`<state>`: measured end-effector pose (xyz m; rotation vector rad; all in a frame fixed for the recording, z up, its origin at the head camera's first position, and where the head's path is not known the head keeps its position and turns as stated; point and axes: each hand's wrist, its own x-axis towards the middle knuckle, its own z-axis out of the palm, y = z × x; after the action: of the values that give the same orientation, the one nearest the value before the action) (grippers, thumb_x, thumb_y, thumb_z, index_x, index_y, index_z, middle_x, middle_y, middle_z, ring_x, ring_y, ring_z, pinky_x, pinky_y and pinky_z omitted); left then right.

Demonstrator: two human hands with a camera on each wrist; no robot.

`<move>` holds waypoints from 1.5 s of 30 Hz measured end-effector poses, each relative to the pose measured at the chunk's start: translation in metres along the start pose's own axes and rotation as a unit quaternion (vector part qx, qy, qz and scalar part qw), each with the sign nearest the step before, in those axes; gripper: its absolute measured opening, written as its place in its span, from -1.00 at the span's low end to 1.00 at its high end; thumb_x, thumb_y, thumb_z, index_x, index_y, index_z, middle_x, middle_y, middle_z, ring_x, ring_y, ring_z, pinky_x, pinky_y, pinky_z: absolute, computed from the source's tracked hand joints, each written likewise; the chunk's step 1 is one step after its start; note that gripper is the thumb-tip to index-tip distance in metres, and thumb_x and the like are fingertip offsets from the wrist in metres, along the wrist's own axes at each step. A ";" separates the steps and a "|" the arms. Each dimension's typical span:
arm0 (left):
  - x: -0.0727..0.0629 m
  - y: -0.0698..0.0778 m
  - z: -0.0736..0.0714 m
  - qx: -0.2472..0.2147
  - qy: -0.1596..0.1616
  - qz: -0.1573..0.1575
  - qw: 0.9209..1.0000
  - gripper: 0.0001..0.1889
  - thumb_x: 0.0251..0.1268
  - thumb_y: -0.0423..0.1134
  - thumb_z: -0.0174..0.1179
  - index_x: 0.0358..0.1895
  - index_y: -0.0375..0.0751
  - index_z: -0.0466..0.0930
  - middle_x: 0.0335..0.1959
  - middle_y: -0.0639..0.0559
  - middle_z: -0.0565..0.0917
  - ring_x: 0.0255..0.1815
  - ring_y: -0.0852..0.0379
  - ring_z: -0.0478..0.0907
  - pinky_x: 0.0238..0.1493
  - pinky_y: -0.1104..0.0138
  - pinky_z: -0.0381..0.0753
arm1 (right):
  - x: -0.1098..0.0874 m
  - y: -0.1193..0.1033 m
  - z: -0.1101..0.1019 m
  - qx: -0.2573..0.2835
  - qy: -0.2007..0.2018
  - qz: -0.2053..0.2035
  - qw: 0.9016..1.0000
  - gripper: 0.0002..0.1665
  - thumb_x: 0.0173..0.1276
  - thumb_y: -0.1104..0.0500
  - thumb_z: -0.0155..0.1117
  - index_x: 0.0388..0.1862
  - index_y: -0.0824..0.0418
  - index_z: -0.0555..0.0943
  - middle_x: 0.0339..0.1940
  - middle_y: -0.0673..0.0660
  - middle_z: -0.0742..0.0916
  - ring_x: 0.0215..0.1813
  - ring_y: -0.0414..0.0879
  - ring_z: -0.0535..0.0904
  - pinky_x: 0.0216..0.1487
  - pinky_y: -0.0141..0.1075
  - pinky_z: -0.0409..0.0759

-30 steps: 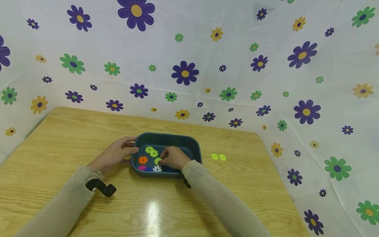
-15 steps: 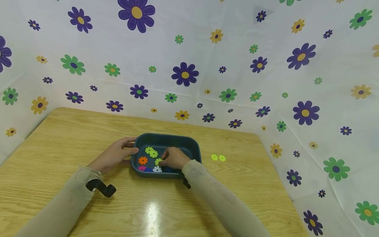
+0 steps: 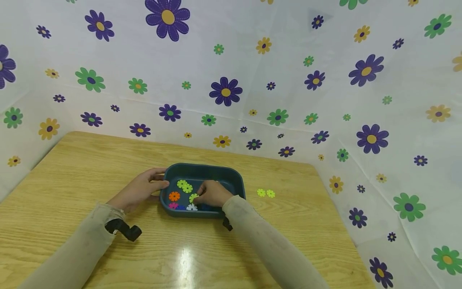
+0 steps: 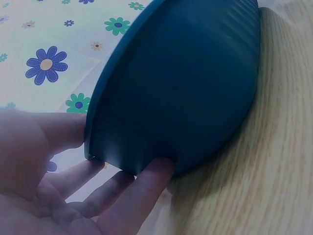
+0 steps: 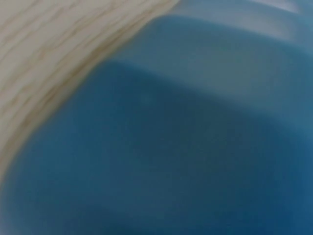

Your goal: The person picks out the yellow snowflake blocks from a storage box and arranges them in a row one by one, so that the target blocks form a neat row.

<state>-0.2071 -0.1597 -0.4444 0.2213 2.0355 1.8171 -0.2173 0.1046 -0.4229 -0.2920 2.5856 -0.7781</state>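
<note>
In the head view, a dark blue-green plastic tub (image 3: pixel 202 214) stands on the wooden table. My left hand (image 3: pixel 142 186) grips its left end; the left wrist view shows the fingers (image 4: pixel 146 183) against the tub's outer wall. My right hand (image 3: pixel 213 193) reaches down into the tub, thumb and fingertips pinching the edge of a yellow-green snowflake disc (image 3: pixel 193 197). Around it in the tub lie two overlapping yellow-green discs (image 3: pixel 187 188), an orange disc (image 3: pixel 174 196), a pink disc (image 3: pixel 173 206), a blue disc (image 3: pixel 181 207) and a white disc (image 3: pixel 191 207). The right wrist view shows only the blurred tub wall (image 5: pixel 171 147).
Two more yellow-green discs (image 3: pixel 266 193) lie side by side on the wooden table (image 3: pixel 288 228), right of the tub. A white cloth with printed flowers (image 3: pixel 245 60) hangs behind the table and along its sides.
Both hands and the tub hold nearly the same position throughout. The head view has tilted very slightly.
</note>
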 end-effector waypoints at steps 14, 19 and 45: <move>0.002 -0.006 -0.001 0.004 0.000 0.001 1.000 -0.32 0.59 -0.15 0.16 0.62 -0.23 0.12 0.46 -0.40 0.30 0.28 -0.31 0.52 0.10 0.02 0.74 | -0.001 0.010 -0.006 0.117 0.007 -0.036 0.992 -0.93 0.41 0.18 0.43 -0.26 0.16 0.72 -0.34 0.02 0.74 -0.34 -0.15 0.62 -0.31 -0.33 0.65; 0.002 -0.007 0.000 0.003 0.000 0.002 1.000 -0.32 0.59 -0.14 0.17 0.62 -0.22 0.13 0.44 -0.40 0.31 0.29 -0.32 0.51 0.11 0.02 0.74 | -0.011 0.012 -0.020 0.168 0.020 -0.051 0.984 -0.89 0.44 0.19 0.40 -0.18 0.22 0.72 -0.30 0.10 0.76 -0.32 -0.09 0.66 -0.26 -0.29 0.73; 0.000 -0.002 -0.001 0.007 0.001 0.006 1.000 -0.32 0.59 -0.15 0.17 0.62 -0.23 0.12 0.44 -0.40 0.32 0.28 -0.33 0.52 0.09 0.02 0.75 | -0.077 0.205 -0.139 0.214 0.147 0.107 0.960 -0.65 0.59 0.13 0.23 0.12 0.39 0.57 0.00 0.14 0.69 -0.06 -0.01 0.65 0.13 -0.14 0.71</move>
<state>-0.2070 -0.1607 -0.4466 0.2370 2.0518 1.8123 -0.2276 0.3628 -0.4082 0.2473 2.5604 -1.3473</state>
